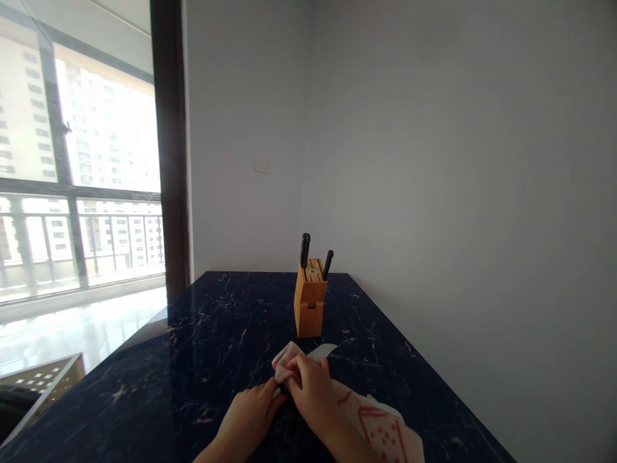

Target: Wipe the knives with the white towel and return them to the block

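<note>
A dark blue, marble-patterned table (207, 341) runs away from the person, its right edge along a grey wall (448, 167). Over the table, in front of the knife block (309, 315), the left hand (251, 409) is curled around the handle end of a kitchen knife (322, 351), the handle itself mostly hidden by the fingers. The right hand (308, 386) pinches a white cloth with red print (383, 427) folded over the blade, whose bare tip shows beyond the fingers and points toward the table's right edge. The rest of the cloth trails under and beside the right forearm, on the side of that same edge. The wooden block stands upright between the hands and the table's far edge, somewhat nearer the right edge than the left; a black handle (305, 249) rises from its left side and another black handle (328, 263) leans out at its right.
</note>
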`<state>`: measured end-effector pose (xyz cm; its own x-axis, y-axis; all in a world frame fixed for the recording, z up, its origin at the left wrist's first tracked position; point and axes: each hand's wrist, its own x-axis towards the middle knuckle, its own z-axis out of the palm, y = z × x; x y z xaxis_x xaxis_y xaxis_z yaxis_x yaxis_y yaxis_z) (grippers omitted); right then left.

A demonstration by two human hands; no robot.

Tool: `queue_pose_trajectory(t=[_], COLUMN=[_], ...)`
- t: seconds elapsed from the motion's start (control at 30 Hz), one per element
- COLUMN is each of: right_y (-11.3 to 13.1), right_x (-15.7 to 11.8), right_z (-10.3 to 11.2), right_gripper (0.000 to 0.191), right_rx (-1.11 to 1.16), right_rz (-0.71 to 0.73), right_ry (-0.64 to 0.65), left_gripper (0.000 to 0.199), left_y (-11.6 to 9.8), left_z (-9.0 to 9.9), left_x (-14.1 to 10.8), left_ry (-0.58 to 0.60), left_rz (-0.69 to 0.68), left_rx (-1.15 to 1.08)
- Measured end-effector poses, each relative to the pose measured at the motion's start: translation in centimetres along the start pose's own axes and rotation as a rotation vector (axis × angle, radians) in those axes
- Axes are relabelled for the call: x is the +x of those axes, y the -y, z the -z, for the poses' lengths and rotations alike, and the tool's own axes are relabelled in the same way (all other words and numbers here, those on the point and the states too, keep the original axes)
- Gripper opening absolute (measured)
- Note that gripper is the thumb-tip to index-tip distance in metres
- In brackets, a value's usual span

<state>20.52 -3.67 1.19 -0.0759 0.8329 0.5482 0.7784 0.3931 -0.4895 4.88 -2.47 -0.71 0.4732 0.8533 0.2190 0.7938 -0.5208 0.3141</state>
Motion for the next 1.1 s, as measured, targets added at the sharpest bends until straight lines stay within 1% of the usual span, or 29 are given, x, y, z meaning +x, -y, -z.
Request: queue_pose_trajectory(t=[0.07, 0.2, 0.27, 0.3, 0.37, 0.5, 0.57, 0.63, 0.7, 0.83, 0.93, 1.1], right_y=[-0.1, -2.6, -3.6, -3.8, -3.1, -0.6, -0.3, -1.2, -2.9, -6.0, -6.9, -7.2], right_x=[0.2, 1.3, 1.5, 1.4, 1.0, 0.0, 0.1, 0.5, 1.2, 2.2, 2.4, 2.4], right_z=[0.1, 1.1, 1.6, 1.7, 1.4, 0.1, -0.1, 0.2, 0.9, 2.4, 2.7, 2.6], right_gripper=[0.014, 0.011, 0.012, 0.012, 0.013, 0.017, 0.016, 0.014, 0.014, 0.017, 0.018, 0.02], right_rx=[-0.015, -0.123, -0.159, -0.157, -0.12, -0.034, -0.047, -0.105, -0.181, -0.263, -0.257, -0.235], right_rz=[-0.022, -0.166, -0.201, -0.198, -0.154, -0.027, -0.025, -0.084, -0.178, -0.378, -0.445, -0.511], right_ry=[-0.008, -0.075, -0.088, -0.084, -0.061, -0.012, -0.025, -0.056, -0.076, -0.068, -0.063, -0.058], left_gripper=[0.029, 0.031, 0.03, 0.03, 0.03, 0.028, 0.028, 0.028, 0.03, 0.031, 0.03, 0.03], left_y=[0.0, 0.0, -0.1, -0.1, -0.1, -0.2, -0.2, -0.3, -0.4, -0.3, -0.3, -0.5], left_z=[0.0, 0.2, 0.3, 0.3, 0.4, 0.4, 0.4, 0.4, 0.4, 0.4, 0.4, 0.7], left_x=[0.0, 0.0, 0.0, 0.0, -0.1, -0.1, -0.1, -0.2, -0.2, -0.2, -0.2, -0.2], left_ry=[0.0, 0.004, 0.008, 0.012, 0.017, 0.02, 0.022, 0.019, 0.012, 0.008, 0.003, 0.034], left_rz=[0.003, 0.02, 0.024, 0.028, 0.034, 0.036, 0.033, 0.031, 0.036, 0.035, 0.028, 0.046], left_rx=[-0.021, -0.05, -0.054, -0.052, -0.038, -0.004, -0.004, -0.002, 0.013, 0.033, 0.031, 0.033])
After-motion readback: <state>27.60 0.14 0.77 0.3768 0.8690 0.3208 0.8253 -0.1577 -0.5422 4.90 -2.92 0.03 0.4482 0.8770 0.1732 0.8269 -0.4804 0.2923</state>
